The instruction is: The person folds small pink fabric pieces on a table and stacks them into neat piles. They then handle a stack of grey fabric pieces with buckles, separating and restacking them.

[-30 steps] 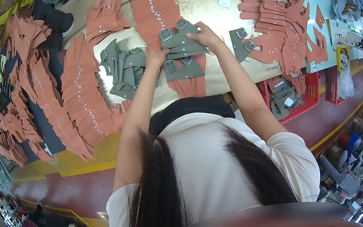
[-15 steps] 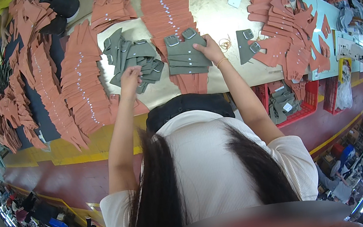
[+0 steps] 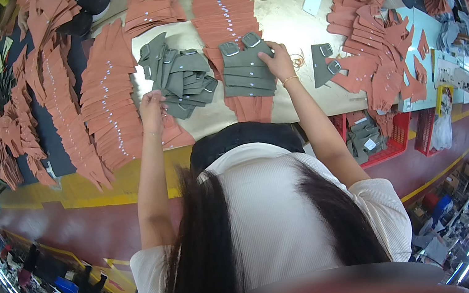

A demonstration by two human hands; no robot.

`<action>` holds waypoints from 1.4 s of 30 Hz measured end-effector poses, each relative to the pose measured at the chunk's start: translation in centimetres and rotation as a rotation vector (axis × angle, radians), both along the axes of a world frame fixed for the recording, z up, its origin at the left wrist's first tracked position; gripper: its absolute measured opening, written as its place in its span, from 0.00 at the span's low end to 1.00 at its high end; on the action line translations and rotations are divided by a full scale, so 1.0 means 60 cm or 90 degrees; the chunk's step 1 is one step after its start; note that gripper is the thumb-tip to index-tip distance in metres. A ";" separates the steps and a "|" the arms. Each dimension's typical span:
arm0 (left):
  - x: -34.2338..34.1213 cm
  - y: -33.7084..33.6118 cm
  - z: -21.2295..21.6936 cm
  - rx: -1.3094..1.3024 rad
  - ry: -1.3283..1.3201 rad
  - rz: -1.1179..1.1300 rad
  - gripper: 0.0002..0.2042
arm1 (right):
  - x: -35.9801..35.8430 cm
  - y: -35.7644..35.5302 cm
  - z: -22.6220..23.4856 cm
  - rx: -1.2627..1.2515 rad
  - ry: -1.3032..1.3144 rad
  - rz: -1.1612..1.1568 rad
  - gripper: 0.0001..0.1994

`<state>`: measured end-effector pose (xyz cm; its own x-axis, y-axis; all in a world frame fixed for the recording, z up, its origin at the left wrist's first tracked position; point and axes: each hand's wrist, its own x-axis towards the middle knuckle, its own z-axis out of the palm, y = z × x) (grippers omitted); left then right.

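My right hand [image 3: 279,62] grips the right edge of a neat, overlapping stack of dark green cut pieces [image 3: 248,75], with the thumb on top. Two square metal buckles show along the stack's far edge. Beneath it lies a long row of orange-brown pieces [image 3: 222,7]. My left hand [image 3: 151,109] is closed, fingertips together, at the near left edge of a loose heap of green buckled pieces [image 3: 181,75]. Whatever it may hold is too small to make out. Right of my right hand lies a separate green buckled piece [image 3: 324,65].
Rows of orange-brown pieces [image 3: 109,103] cover the table's left side. A messy orange-brown pile [image 3: 378,52] lies at the right, with a white card [image 3: 312,1] left of it. Below the table's edge stands a red crate [image 3: 398,139] holding green pieces.
My left hand has moved left and a little nearer to me, away from the middle of the green heap. My right hand stays on the green stack; the view has shifted slightly.
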<state>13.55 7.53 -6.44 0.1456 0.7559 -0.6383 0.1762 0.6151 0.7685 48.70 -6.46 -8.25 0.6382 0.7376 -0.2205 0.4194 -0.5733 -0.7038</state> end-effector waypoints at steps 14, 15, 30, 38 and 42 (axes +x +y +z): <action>-0.017 0.082 -0.051 -0.261 -0.107 0.152 0.18 | -0.149 0.334 0.041 0.110 0.025 0.341 0.16; -0.015 0.081 -0.053 -0.272 -0.118 0.150 0.19 | -0.174 0.365 0.030 0.086 -0.015 0.332 0.17; -0.008 0.099 -0.072 -0.248 -0.145 0.132 0.18 | -0.109 0.325 0.261 0.152 0.608 0.302 0.06; 0.003 0.143 -0.088 -0.187 0.007 0.030 0.18 | 0.040 0.094 0.156 0.169 0.712 -0.089 0.07; 0.002 0.189 -0.122 -0.224 0.073 0.014 0.14 | 0.057 0.043 0.054 0.019 0.642 -0.158 0.08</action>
<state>13.68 18.86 -13.76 0.0444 0.4899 -0.8706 0.2332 0.8423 0.4859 52.10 -3.86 -4.98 0.3014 0.6251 -0.7200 -0.4997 -0.5395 -0.6776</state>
